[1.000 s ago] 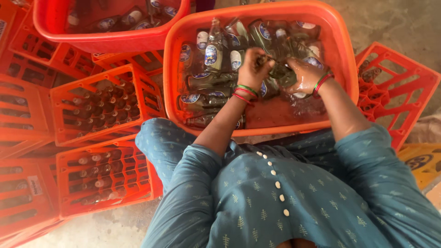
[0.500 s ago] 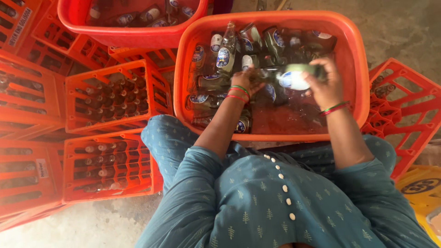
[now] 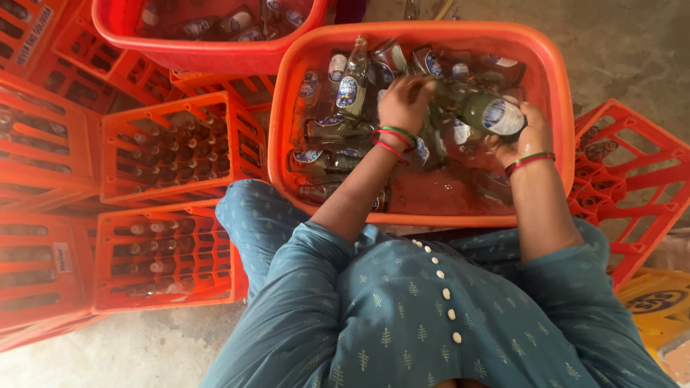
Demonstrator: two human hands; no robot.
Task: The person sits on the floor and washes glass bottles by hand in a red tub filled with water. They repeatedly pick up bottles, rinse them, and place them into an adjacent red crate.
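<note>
My right hand (image 3: 523, 133) grips a green glass bottle (image 3: 480, 109) by its base, my left hand (image 3: 404, 102) clasps its neck, held sideways over the orange tub (image 3: 553, 86) of soaking bottles; orange crates (image 3: 172, 147) left.

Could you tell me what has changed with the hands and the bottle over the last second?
A second ago both hands were down among the bottles in the water. Since then they have lifted one green glass bottle clear and hold it lying sideways over the orange tub: the left hand at its neck, the right hand around its labelled body. The tub, the other soaking bottles and the orange crates have stayed put.
</note>
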